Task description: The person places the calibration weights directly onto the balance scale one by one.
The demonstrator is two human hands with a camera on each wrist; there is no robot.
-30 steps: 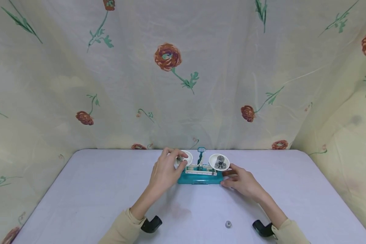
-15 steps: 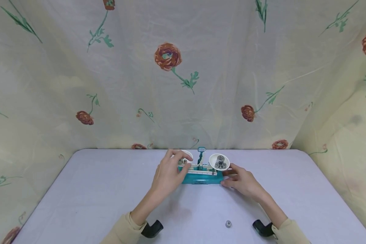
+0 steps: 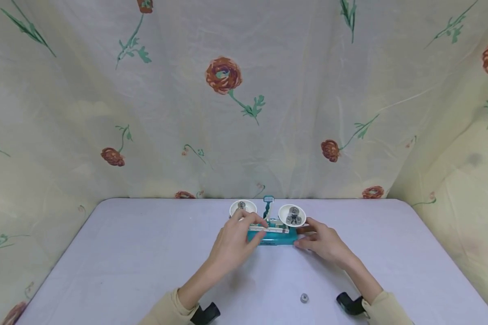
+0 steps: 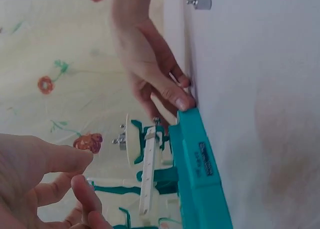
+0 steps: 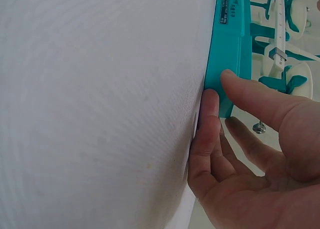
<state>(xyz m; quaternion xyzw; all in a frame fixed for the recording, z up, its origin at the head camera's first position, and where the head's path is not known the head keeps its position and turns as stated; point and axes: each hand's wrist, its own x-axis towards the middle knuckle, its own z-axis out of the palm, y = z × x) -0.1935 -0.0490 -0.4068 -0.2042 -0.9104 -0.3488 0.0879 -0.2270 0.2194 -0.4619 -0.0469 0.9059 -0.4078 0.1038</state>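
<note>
A teal balance scale [image 3: 282, 239] stands near the table's back edge, two white pans on top. Several metal weights [image 3: 294, 216] sit in the right pan [image 3: 283, 210]; at least one weight [image 3: 241, 205] shows in the left pan [image 3: 251, 205], part of which my left hand covers. My left hand [image 3: 233, 243] hovers before the scale's white graduated beam [image 4: 149, 174], thumb and fingers apart with nothing between them. With thumb and fingers, my right hand [image 3: 327, 243] grips the right end of the base, as the right wrist view [image 5: 250, 154] confirms.
One loose metal weight [image 3: 304, 298] stands on the white-covered table [image 3: 146, 253], near the front between the forearms. A flowered curtain [image 3: 268, 149] hangs behind the table. Black curved pieces [image 3: 351, 304] stick out at both sleeve cuffs.
My left hand has moved from over the left pan rightward and nearer, to the front of the beam, uncovering more of the pan. The right hand stays on the base.
</note>
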